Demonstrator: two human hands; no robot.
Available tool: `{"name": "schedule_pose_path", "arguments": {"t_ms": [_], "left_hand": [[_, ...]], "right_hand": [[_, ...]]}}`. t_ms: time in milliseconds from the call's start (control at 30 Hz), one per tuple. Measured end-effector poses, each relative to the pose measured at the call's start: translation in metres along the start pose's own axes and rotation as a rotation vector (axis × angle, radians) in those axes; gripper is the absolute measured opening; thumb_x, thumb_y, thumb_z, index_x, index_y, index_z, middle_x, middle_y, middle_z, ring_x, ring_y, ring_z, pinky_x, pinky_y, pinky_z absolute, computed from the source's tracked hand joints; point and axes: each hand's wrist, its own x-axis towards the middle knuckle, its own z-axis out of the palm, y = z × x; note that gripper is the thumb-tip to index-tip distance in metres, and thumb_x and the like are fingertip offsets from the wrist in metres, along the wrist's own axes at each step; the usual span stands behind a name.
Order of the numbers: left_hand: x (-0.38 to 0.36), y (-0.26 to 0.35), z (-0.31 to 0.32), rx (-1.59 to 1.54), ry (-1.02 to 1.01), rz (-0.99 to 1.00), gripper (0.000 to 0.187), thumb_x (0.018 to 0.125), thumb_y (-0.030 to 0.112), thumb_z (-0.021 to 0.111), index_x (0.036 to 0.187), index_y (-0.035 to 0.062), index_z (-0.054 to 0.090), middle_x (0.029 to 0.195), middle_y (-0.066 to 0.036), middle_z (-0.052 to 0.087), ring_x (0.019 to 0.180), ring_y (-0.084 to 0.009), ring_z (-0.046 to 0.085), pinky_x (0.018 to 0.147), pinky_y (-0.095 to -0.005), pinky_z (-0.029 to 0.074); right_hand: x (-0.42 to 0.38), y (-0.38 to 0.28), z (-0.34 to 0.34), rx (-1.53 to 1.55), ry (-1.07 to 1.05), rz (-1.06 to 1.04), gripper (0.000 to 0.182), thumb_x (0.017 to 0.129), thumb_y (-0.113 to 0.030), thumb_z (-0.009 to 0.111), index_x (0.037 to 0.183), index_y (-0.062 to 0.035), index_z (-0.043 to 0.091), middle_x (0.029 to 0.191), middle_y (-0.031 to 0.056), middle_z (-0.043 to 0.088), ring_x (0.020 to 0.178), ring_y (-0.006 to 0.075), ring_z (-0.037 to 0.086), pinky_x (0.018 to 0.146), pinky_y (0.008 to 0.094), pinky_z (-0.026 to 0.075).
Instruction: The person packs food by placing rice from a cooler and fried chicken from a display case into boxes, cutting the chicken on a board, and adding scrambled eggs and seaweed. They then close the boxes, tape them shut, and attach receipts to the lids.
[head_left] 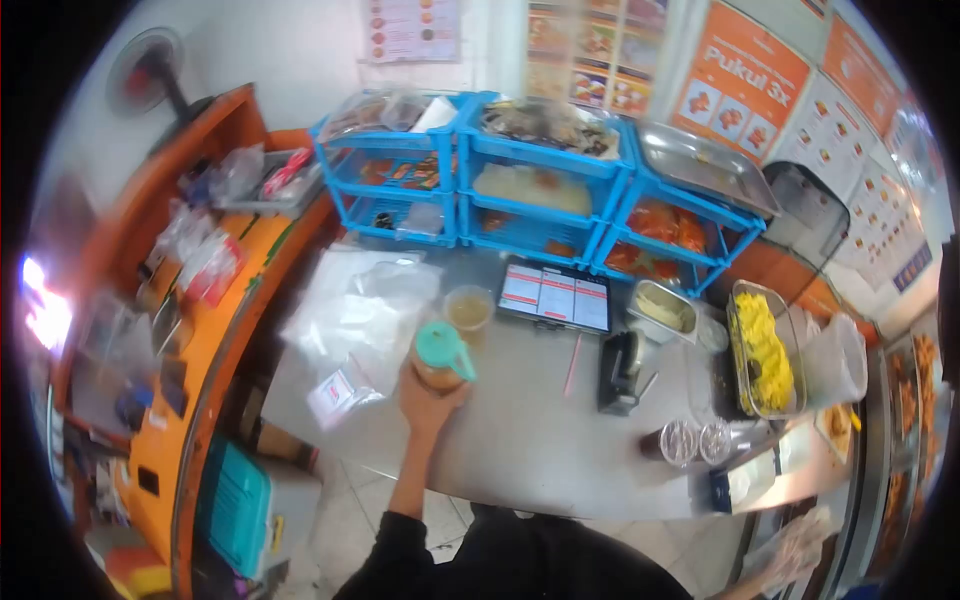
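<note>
My left hand (428, 403) is wrapped round a small jug with a teal lid and handle (440, 346); something brownish shows through its side. Right behind the jug, a clear plastic cup (468, 309) stands on the metal table. At the lower right, my right hand (797, 545) is out beyond the table's edge, in what looks like a clear plastic glove. Its fingers look stretched out, though blurred, and I see nothing held in them. To the left of the jug lie clear plastic bags (350, 310) and a small printed packet (338, 392).
Blue racks (455, 190) line the back of the metal table (500, 430). A tablet (555, 296), a black device (620, 370), a metal tub (663, 310), a tray of yellow food (763, 350) and dark drink cups (680, 441) stand rightward. An orange counter (215, 350) runs along the left.
</note>
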Motion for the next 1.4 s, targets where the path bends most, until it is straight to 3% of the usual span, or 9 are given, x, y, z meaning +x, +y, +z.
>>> {"name": "schedule_pose_path", "arguments": {"t_ms": [433,500,567,633,700,733,1033,1267,1400], "left_hand": [[-0.011,0.035,0.122,-0.504,-0.188,0.054,0.093,0.064,0.032,0.072,0.128,-0.0037,0.015,0.130,-0.020,0.027,0.120,-0.0307,0.030,0.100,-0.0365,0.023],[-0.042,0.058,0.127,-0.421,0.047,0.024,0.092,0.069,0.026,0.069,0.129,-0.0030,0.006,0.133,-0.018,0.021,0.125,-0.0295,0.019,0.103,-0.0382,0.013],[-0.102,0.121,0.117,-0.682,0.055,0.103,0.081,0.071,0.027,0.067,0.126,-0.0042,0.017,0.128,-0.018,0.027,0.123,-0.0284,0.022,0.102,-0.0399,0.015],[-0.182,0.151,0.119,-0.850,-0.464,0.384,0.067,0.072,0.029,0.066,0.120,-0.0026,0.032,0.121,-0.016,0.036,0.116,-0.0264,0.032,0.097,-0.0391,0.022],[-0.256,0.214,0.108,-0.833,-1.190,0.611,0.050,0.070,0.030,0.066,0.108,0.0036,0.047,0.103,-0.013,0.051,0.098,-0.0275,0.047,0.087,-0.0376,0.035],[-0.295,0.242,0.113,-0.863,-1.188,0.932,0.048,0.071,0.039,0.064,0.100,0.0035,0.051,0.096,-0.013,0.053,0.092,-0.0293,0.050,0.081,-0.0382,0.038],[-0.550,0.319,0.197,-0.819,-1.493,1.430,0.016,0.068,0.011,0.060,0.083,0.0061,0.057,0.075,-0.006,0.057,0.069,-0.0224,0.056,0.063,-0.0315,0.046],[-0.623,0.348,0.293,-0.902,-1.515,1.380,0.016,0.071,0.013,0.058,0.086,0.0081,0.057,0.079,-0.007,0.058,0.072,-0.0229,0.057,0.064,-0.0311,0.045],[-0.636,0.370,0.394,-0.745,-1.740,1.075,0.017,0.079,0.020,0.055,0.090,0.0067,0.058,0.085,-0.007,0.059,0.077,-0.0243,0.057,0.069,-0.0327,0.045]], "right_hand": [[-0.094,-0.006,0.069,0.037,0.155,-0.292,0.068,0.077,-0.043,0.052,0.134,-0.0183,0.023,0.140,0.0116,0.012,0.130,0.0284,0.008,0.103,0.0505,0.002],[-0.111,-0.043,0.035,-0.245,-0.286,-0.140,0.065,0.080,-0.047,0.045,0.135,-0.0227,0.019,0.141,0.0090,0.009,0.130,0.0286,0.008,0.102,0.0513,0.001],[-0.115,-0.038,0.047,0.758,-0.169,-0.075,0.057,0.084,-0.048,0.037,0.134,-0.0263,0.020,0.141,0.0014,0.014,0.129,0.0264,0.011,0.103,0.0481,0.008],[-0.110,-0.040,0.012,-0.324,-0.281,-0.211,0.057,0.083,-0.057,0.026,0.134,-0.0332,0.014,0.141,-0.0050,0.013,0.129,0.0269,0.012,0.101,0.0499,0.011],[-0.104,-0.035,-0.013,-0.244,0.166,-0.324,0.063,0.081,-0.063,0.024,0.134,-0.0352,0.005,0.142,-0.0056,0.007,0.129,0.0288,0.010,0.099,0.0530,0.011],[-0.099,-0.030,-0.010,-0.374,0.220,-0.301,0.067,0.079,-0.065,0.026,0.134,-0.0344,0.002,0.142,-0.0054,0.004,0.129,0.0295,0.008,0.099,0.0540,0.009],[-0.080,-0.143,-0.107,-0.593,0.341,-0.322,0.082,0.074,-0.065,0.040,0.135,-0.0304,-0.003,0.142,0.0044,-0.005,0.128,0.0357,0.007,0.096,0.0592,0.013],[0.006,-0.214,-0.218,-0.382,0.393,-0.361,0.068,0.084,-0.051,0.037,0.136,-0.0213,0.005,0.140,0.0113,0.011,0.121,0.0309,0.030,0.100,0.0437,0.022],[0.094,-0.253,-0.301,-1.168,0.401,-0.240,0.054,0.081,-0.037,0.051,0.127,-0.0158,0.031,0.123,0.0124,0.038,0.110,0.0238,0.043,0.093,0.0347,0.033]]}}
